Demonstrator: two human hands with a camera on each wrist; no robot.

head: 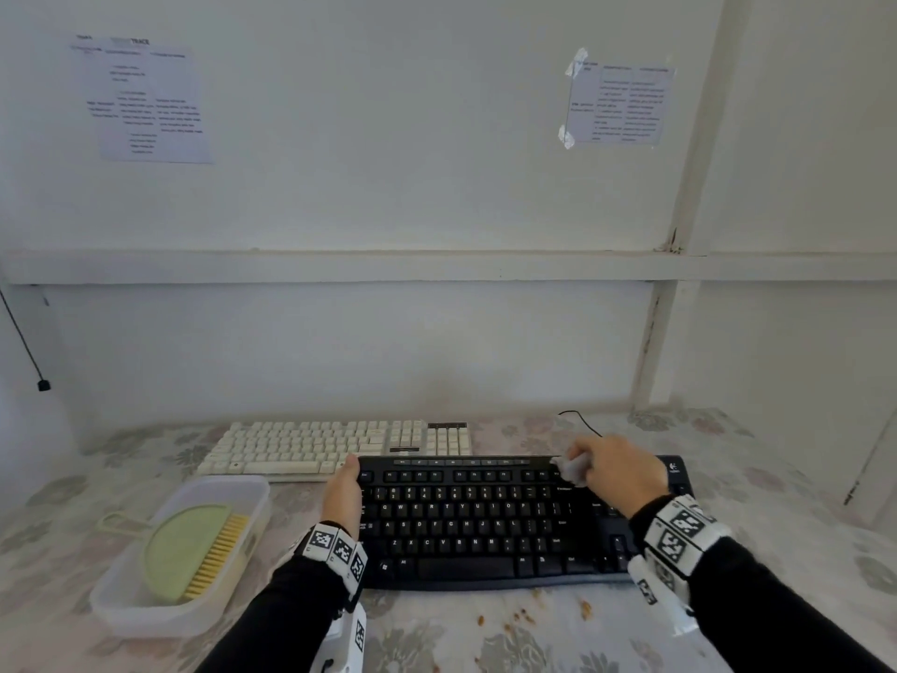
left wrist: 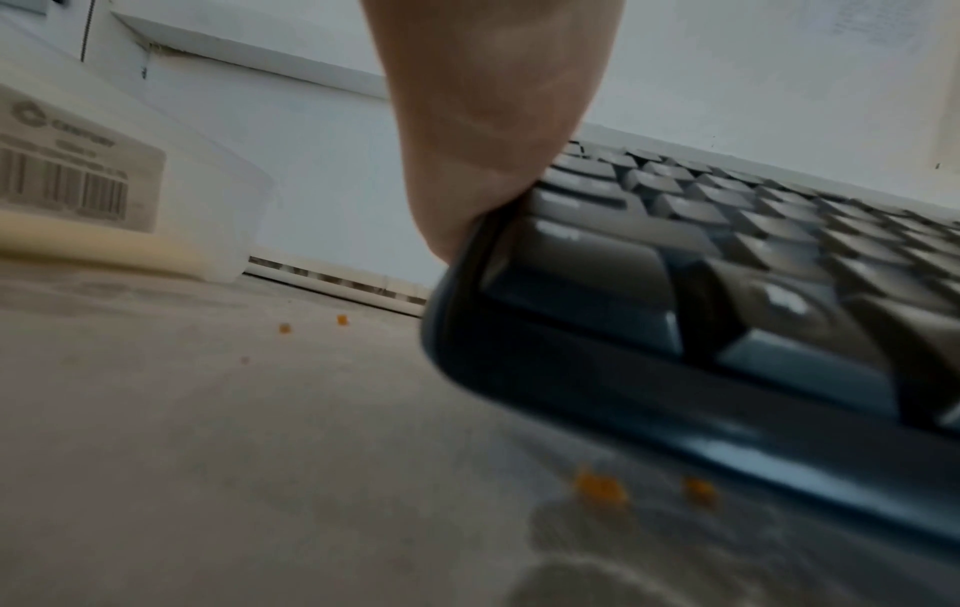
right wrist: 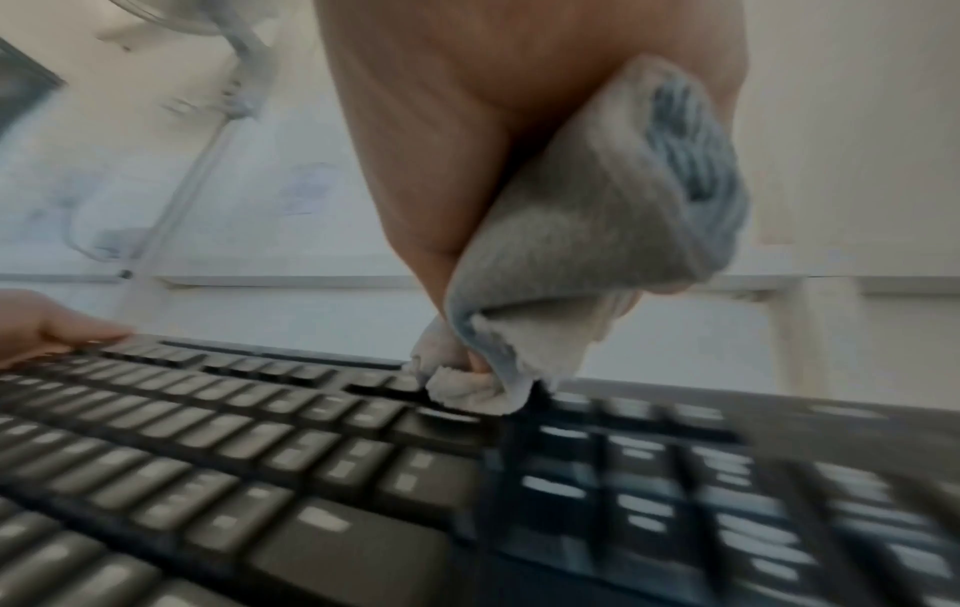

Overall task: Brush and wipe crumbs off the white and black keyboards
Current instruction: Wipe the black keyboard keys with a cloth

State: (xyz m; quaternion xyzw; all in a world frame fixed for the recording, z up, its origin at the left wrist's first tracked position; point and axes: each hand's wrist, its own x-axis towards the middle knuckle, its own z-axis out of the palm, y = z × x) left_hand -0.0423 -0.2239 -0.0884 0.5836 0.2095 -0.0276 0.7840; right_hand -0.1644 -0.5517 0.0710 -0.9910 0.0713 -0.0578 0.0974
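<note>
Left of the left hand (head: pixel 342 497): clear plastic tub (head: pixel 121 609) with the green brush (head: pixel 191 551) parked inside, bristles toward the hand, so brushing looks finished or paused. White keyboard (head: pixel 310 446) sits beyond the left hand, against the wall side; no crumbs visible on it from the head view, though the keys are too small to be sure. Left hand lies flat along the left edge of the black keyboard (head: pixel 485 522), fingers straight, thumb over the top corner, bracing it rather than gripping. Black keyboard lies between the two hands, its key field looking clean. Crumbs (head: pixel 524 616) are scattered on the floral tablecloth (head: pixel 776 527) on the near side, between the wrists, so they're off the keys but not collected. Right hand (head: pixel 619 471) is curled round a bunched grey-white cloth (right wrist: pixel 597 263), knuckles up, cloth tip touching the top key rows right of centre. Judgement: wipe pass on the black board under way; numpad side probably left.
</note>
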